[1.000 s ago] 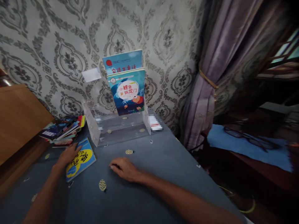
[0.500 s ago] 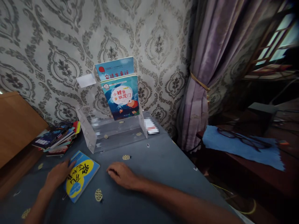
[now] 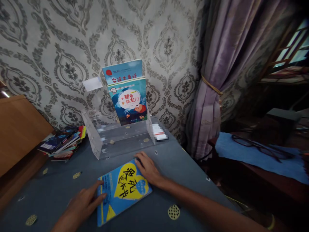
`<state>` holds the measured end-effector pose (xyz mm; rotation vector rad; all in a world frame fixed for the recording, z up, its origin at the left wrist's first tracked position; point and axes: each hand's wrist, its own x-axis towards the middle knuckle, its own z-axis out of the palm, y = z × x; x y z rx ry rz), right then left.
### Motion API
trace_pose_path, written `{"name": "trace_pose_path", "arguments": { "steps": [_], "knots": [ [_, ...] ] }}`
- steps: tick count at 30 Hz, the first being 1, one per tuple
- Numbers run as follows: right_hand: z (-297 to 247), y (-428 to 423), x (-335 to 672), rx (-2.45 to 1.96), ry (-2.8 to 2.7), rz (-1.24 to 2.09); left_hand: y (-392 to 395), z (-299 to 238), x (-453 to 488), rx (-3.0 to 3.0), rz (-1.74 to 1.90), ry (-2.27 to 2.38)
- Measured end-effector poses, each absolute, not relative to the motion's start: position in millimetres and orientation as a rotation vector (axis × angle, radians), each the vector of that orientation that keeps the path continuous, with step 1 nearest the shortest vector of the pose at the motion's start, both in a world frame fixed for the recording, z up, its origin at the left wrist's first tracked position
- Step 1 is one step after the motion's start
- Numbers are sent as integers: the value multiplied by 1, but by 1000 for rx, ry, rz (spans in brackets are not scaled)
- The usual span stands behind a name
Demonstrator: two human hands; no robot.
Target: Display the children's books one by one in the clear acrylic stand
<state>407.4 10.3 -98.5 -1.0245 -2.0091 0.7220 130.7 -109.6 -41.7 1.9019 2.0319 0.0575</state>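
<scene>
A blue paperback book (image 3: 112,193) with a yellow heart shape and black lettering on its cover lies on the table in front of me, turned at a slant. My left hand (image 3: 83,199) grips its left edge, thumb and forefinger at the cover. At the upper right corner, my right hand (image 3: 149,169) has its fingers over the edge. Behind the book stands a clear acrylic display rack (image 3: 93,138). It bears a blue book with a carp picture (image 3: 135,112), and a second blue book (image 3: 123,69) rises behind that one.
On the left, a stack of books (image 3: 65,141) lies beside a wooden panel (image 3: 21,129). A white blurred-out item (image 3: 159,132) sits by the rack's right side. Beyond the table's right edge, glasses (image 3: 263,146) rest on a blue cloth (image 3: 229,151). A purple curtain (image 3: 212,64) hangs there.
The blue and yellow book has moved right and turned, with more of its cover showing. My left hand followed it rightward; my right hand went from the bare table onto the book's edge.
</scene>
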Motion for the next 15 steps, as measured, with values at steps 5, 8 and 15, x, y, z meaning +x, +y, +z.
{"name": "trace_pose_path", "arguments": {
  "steps": [5,8,15],
  "knots": [
    [-90,-2,435,-993,-2102,705,-89,-31,139,1943,9,2200],
    [-80,-13,446,-877,-2334,769,-79,-40,138,2007,92,2182],
    [-76,-13,453,-640,-2581,848,-75,-56,143,2023,89,2087]
  ]
}}
